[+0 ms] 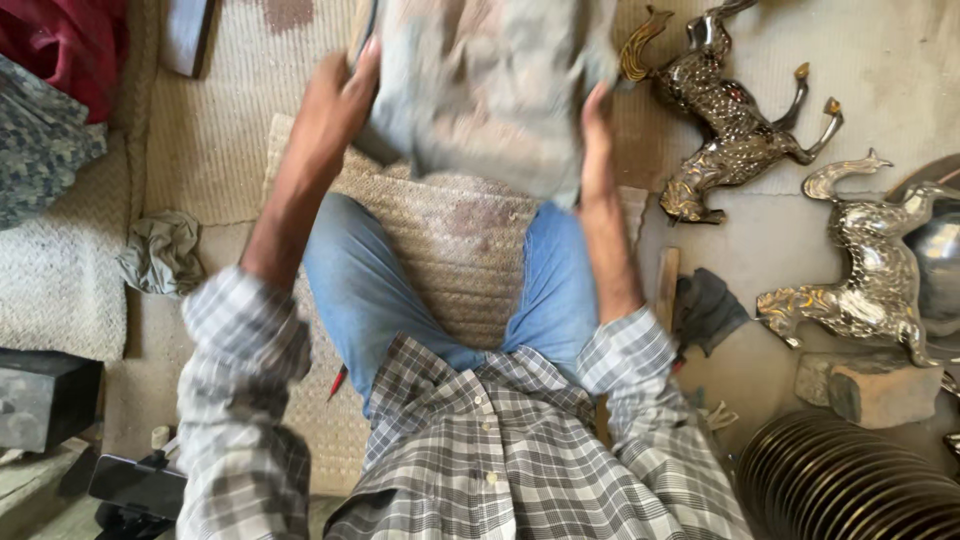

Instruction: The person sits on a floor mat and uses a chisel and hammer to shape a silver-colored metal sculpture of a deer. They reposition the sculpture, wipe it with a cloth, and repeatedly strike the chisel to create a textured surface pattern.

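I sit on a woven mat [450, 240] with my legs in blue jeans spread apart. Both hands hold up a large stained grey cloth [490, 90], blurred with motion, above the mat. My left hand [335, 95] grips its left edge and my right hand [597, 125] grips its right edge. The cloth hides what lies beneath it.
Two shiny metal horse figures lie at right, one upper [735, 120] and one lower [870, 280]. A ribbed metal disc [850, 485] and a stone block [870, 385] sit bottom right. A crumpled rag [160, 255] lies left, a dark box [45, 400] lower left, a dark glove [705, 310] beside my right leg.
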